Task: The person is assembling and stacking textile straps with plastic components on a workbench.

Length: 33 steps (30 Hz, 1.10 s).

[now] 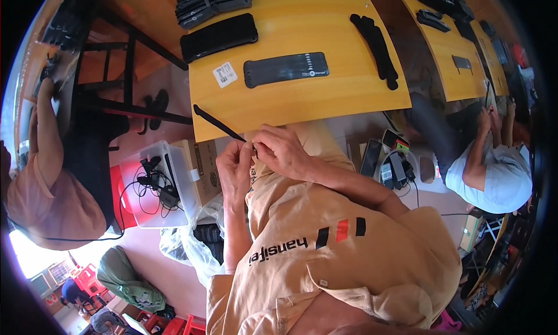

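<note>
Both my hands are close together just off the near edge of the yellow table [302,105]. A narrow black strap [218,122] runs from over the table's near left corner down to my fingertips. My left hand [233,169] pinches it near its lower end. My right hand [285,152] meets the left at that end, its thumb and fingers closed on the strap. The small end between the fingertips is mostly hidden. Beyond my hands, a flat dark printed sleeve [285,69] lies on the table, with a white label [225,74] to its left.
Folded black fabric [220,36] and a strapped stack of dark packs [212,4] sit at the far left. Black straps [376,50] lie at the right. A clear bin [157,187] with cables stands left. Co-workers sit left [58,190] and right [488,175].
</note>
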Available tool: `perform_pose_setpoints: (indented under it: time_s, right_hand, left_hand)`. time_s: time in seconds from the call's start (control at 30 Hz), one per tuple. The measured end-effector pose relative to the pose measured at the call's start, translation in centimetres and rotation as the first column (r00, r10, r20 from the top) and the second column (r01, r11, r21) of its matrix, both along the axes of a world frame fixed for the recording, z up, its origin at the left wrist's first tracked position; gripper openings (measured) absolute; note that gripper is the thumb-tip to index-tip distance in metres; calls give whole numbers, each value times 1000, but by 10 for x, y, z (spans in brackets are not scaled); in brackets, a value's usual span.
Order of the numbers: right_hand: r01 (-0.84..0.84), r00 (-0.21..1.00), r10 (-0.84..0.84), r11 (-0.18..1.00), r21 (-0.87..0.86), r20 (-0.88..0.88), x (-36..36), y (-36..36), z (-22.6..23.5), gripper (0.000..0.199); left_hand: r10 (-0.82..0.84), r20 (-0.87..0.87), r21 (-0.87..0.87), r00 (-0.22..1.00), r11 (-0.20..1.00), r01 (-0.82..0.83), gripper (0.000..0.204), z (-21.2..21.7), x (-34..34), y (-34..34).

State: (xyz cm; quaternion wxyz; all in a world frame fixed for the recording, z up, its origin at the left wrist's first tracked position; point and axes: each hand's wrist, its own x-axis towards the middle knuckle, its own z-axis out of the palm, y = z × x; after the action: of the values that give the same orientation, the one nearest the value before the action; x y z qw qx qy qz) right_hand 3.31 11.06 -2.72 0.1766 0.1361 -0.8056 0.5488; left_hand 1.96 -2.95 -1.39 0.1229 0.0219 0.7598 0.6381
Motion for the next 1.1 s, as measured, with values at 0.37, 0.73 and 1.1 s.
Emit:
perform_pose_setpoints:
  time_s: [0.37, 0.73, 1.1]
  right_hand:
    - [-52, 994, 64, 989, -138, 88, 3, 3, 19, 7]
    - [-119, 953, 213, 917, -380, 217, 3, 18, 40, 10]
    - [-44, 848, 337, 814, -579, 409, 4, 15, 32, 9]
  left_hand:
    - [21, -141, 162, 990, 987, 3, 23, 9, 3, 3]
    - [110, 19, 366, 994, 924, -109, 24, 15, 5, 11]
    - [35, -171, 123, 985, 992, -14, 21, 23, 9, 9]
